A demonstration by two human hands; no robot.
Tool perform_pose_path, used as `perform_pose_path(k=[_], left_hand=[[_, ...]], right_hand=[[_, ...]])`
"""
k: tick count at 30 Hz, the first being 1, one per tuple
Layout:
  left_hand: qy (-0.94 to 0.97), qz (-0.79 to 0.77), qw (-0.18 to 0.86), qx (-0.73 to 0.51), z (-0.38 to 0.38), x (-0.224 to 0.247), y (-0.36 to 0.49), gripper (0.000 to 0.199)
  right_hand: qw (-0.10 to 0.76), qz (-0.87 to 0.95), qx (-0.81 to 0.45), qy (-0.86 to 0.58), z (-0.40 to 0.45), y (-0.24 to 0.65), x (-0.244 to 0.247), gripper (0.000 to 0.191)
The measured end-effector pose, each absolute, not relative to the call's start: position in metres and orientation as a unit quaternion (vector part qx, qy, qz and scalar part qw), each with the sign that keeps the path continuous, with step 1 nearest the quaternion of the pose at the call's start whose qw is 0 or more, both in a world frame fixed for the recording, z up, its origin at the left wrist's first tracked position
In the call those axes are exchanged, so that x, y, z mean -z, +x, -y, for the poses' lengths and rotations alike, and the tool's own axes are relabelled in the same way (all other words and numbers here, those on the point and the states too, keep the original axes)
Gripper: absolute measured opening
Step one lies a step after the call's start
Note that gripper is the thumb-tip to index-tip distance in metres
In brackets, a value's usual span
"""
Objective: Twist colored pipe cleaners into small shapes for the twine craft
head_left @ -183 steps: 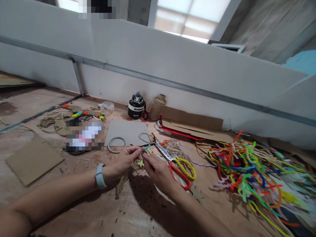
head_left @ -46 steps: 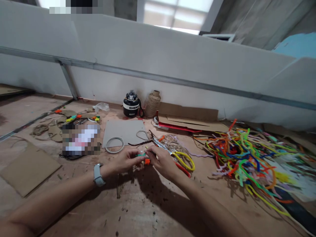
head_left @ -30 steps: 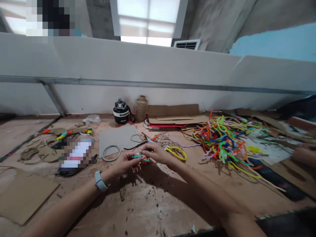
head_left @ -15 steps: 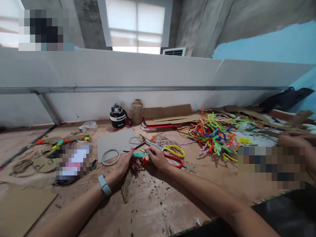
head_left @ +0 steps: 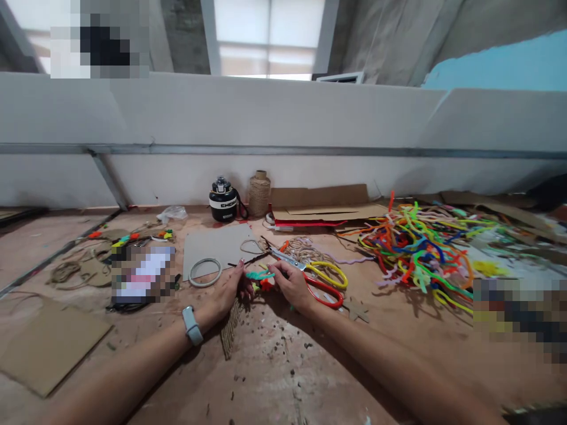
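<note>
Both hands meet low over the table. My left hand [head_left: 229, 290], with a pale watch band at the wrist, is closed on a teal pipe cleaner [head_left: 258, 275]. Its other end is pinched by my right hand [head_left: 293, 288]. A small red piece [head_left: 266, 285] shows just under the teal one between the hands. Beneath my left hand hangs a twine-covered strip [head_left: 230, 332]; what holds it is hidden. Scissors [head_left: 328, 274] with one yellow and one red handle lie just beyond my right hand. A dark twisted strand [head_left: 256, 260] lies behind the fingers.
To the right spreads a heap of coloured pipe cleaners [head_left: 411, 248]. A grey ring [head_left: 205, 273] lies on a grey board [head_left: 195, 251]. Behind stand a black bottle [head_left: 222, 203] and a twine spool [head_left: 259, 195]. Cardboard [head_left: 53, 342] lies at front left, a star-shaped piece [head_left: 357, 311] at right.
The view has turned left, so things sit farther right in it. A co-worker's hand at the right edge is out of sight. My hands keep hold of the teal pipe cleaner.
</note>
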State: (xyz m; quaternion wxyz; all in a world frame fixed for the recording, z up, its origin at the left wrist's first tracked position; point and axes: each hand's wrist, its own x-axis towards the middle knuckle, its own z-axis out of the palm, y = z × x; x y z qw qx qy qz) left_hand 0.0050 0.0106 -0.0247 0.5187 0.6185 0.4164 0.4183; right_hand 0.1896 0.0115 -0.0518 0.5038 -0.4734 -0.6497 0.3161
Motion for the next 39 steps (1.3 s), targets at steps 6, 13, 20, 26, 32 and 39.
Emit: perform_pose_path(k=[6, 13, 20, 26, 32, 39], left_hand=[[0.613, -0.406, 0.526, -0.427, -0.015, 0.035, 0.003, 0.058], [0.609, -0.389, 0.542, -0.429, -0.017, 0.04, 0.006, 0.052], [0.597, -0.375, 0.567, -0.425, -0.016, 0.041, 0.005, 0.055], [0.586, -0.375, 0.587, -0.415, -0.013, 0.038, 0.004, 0.055], [0.596, -0.367, 0.587, -0.407, -0.011, 0.039, 0.004, 0.056], [0.602, -0.356, 0.576, -0.423, -0.009, 0.034, 0.006, 0.051]], right_hand=[[0.5, 0.636, -0.337, -0.481, -0.013, 0.189, 0.052, 0.035], [0.49, 0.625, -0.374, -0.479, -0.017, 0.191, 0.051, 0.041], [0.483, 0.634, -0.373, -0.475, -0.014, 0.192, 0.047, 0.044], [0.465, 0.642, -0.392, -0.467, -0.011, 0.19, 0.046, 0.041], [0.471, 0.653, -0.372, -0.462, -0.011, 0.191, 0.047, 0.036], [0.479, 0.725, -0.28, -0.408, -0.008, 0.194, 0.047, 0.027]])
